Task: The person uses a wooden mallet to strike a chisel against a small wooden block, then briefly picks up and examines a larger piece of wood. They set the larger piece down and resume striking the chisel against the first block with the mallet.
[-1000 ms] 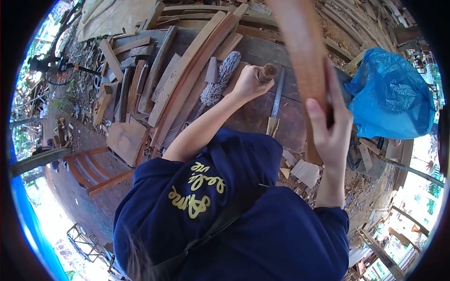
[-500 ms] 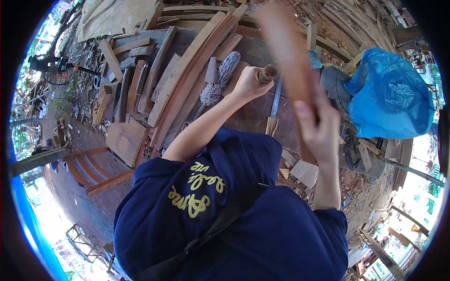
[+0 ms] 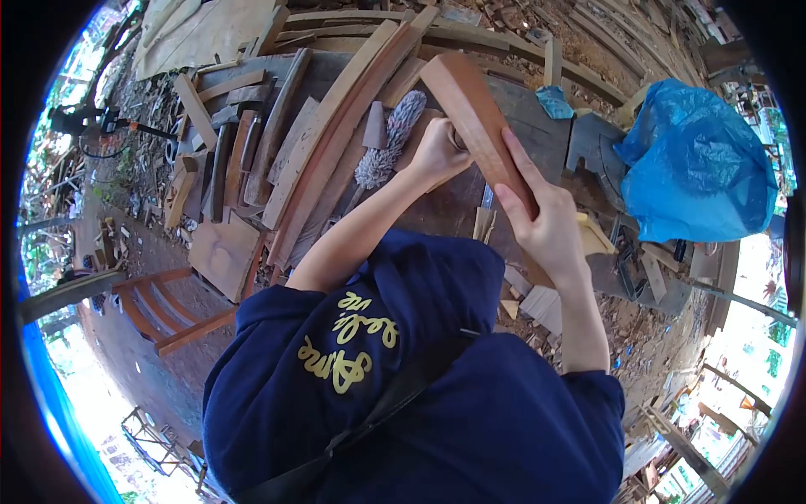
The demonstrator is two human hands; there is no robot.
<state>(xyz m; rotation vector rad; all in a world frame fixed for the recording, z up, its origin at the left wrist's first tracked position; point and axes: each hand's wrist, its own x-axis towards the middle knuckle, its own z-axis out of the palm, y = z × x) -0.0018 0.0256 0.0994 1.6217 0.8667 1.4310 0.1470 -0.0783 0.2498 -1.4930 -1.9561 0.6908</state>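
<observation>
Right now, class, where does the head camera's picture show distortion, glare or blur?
Head view, distortion: a round, fisheye-like image with black corners; head view, glare: daylight washes out patches at the lower left and right edges, and the blue plastic bag has pale highlights; head view, blur: little on the wooden piece or the right hand.

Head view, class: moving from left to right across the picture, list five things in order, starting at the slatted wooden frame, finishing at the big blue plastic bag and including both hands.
Slatted wooden frame → grey fluffy duster → left hand → right hand → big blue plastic bag.
</observation>
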